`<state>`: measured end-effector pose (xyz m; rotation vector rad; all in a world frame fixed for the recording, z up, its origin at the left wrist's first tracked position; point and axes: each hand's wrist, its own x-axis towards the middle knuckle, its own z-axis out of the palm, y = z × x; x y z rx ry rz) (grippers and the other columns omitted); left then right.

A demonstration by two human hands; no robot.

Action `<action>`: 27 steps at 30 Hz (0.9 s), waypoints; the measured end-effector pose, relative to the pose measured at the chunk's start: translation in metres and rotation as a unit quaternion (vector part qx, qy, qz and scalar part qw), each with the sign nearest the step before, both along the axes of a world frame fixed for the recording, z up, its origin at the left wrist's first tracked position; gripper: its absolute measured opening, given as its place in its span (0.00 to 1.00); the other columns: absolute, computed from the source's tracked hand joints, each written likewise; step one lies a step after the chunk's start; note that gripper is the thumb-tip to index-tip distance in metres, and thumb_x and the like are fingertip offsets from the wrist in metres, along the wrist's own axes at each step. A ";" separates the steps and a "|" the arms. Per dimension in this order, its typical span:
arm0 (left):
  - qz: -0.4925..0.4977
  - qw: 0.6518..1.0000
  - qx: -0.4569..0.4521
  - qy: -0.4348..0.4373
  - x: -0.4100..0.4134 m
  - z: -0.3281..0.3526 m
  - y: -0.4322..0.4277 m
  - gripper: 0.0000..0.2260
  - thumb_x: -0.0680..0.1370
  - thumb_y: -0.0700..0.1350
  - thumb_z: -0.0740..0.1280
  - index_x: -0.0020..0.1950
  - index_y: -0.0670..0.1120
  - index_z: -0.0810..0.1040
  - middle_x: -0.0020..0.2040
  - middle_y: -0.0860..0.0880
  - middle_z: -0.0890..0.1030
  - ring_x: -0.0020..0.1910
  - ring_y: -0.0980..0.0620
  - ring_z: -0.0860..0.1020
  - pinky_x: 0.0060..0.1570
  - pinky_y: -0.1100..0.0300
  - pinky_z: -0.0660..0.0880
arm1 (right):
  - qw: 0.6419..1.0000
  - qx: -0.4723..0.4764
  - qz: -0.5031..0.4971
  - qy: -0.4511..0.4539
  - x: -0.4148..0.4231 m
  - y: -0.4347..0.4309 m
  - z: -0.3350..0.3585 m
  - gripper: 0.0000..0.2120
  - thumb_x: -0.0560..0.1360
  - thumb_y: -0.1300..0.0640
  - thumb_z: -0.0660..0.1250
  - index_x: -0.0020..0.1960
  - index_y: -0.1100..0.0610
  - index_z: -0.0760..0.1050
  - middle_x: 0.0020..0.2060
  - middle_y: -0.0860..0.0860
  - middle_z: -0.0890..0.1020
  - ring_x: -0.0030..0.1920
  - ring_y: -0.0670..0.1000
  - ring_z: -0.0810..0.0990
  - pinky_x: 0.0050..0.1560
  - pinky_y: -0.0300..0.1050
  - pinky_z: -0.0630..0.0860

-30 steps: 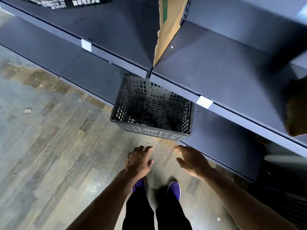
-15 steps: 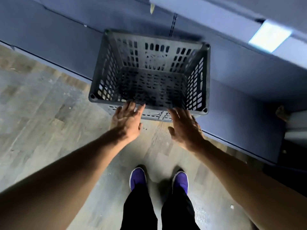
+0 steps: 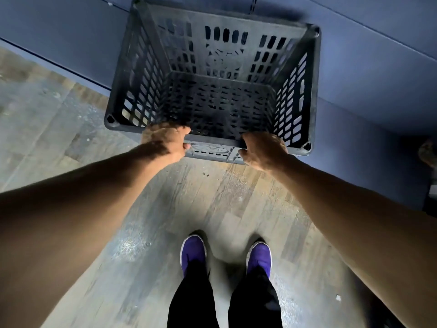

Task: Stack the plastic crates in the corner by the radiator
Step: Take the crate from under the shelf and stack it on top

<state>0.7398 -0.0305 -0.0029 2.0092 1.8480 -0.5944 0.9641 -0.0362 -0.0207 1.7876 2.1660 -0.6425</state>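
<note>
- The floor (image 3: pixel 99 147) is of wooden planks in grey and brown tones, and it fills the lower and left part of the view.
- The shelving base (image 3: pixel 369 86) is a dark blue panel that runs along the top and the right side, just behind the crate.
- The crate (image 3: pixel 212 74) is of dark grey plastic, with slotted walls and a slotted bottom. It is open at the top and there is nothing inside. It is at the edge of the floor, with its far side against the shelving base; I cannot tell if it rests on the floor or is a little lifted.
- The left hand (image 3: pixel 165 142) has its grip closed on the near rim of the crate, on the left part. The fingers go over the rim to the inside and the thumb is on the outer wall.
- The right hand (image 3: pixel 262 150) has its grip closed on the same near rim, on the right part, also with the fingers over the edge.
- The shoes (image 3: pixel 192 252) are purple, under black trousers, and they stand on the floor, a little apart from the crate.
</note>
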 end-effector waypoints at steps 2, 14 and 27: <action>-0.013 1.000 -0.001 0.013 -0.006 -0.015 0.006 0.24 0.81 0.59 0.59 0.76 0.55 0.63 0.76 0.51 0.66 0.73 0.47 0.66 0.71 0.53 0.62 | 1.000 -0.021 -0.009 -0.007 -0.002 0.004 -0.005 0.13 0.78 0.49 0.66 0.54 0.59 0.77 0.43 0.55 0.81 0.48 0.56 0.82 0.51 0.54 0.81; -0.108 0.993 0.053 -0.016 -0.006 0.036 -0.013 0.20 0.83 0.51 0.58 0.76 0.57 0.64 0.68 0.56 0.75 0.65 0.54 0.73 0.62 0.64 0.61 | 0.999 -0.003 0.009 0.046 0.017 -0.030 0.040 0.08 0.78 0.50 0.67 0.50 0.55 0.78 0.42 0.53 0.84 0.48 0.55 0.83 0.49 0.54 0.82; -0.284 0.954 0.036 -0.092 0.009 0.172 -0.063 0.22 0.80 0.58 0.60 0.71 0.51 0.72 0.41 0.53 0.85 0.30 0.58 0.73 0.43 0.65 0.75 | 0.964 -0.259 -0.036 0.044 0.044 -0.092 0.186 0.27 0.77 0.40 0.64 0.65 0.60 0.73 0.57 0.56 0.81 0.57 0.57 0.79 0.62 0.49 0.73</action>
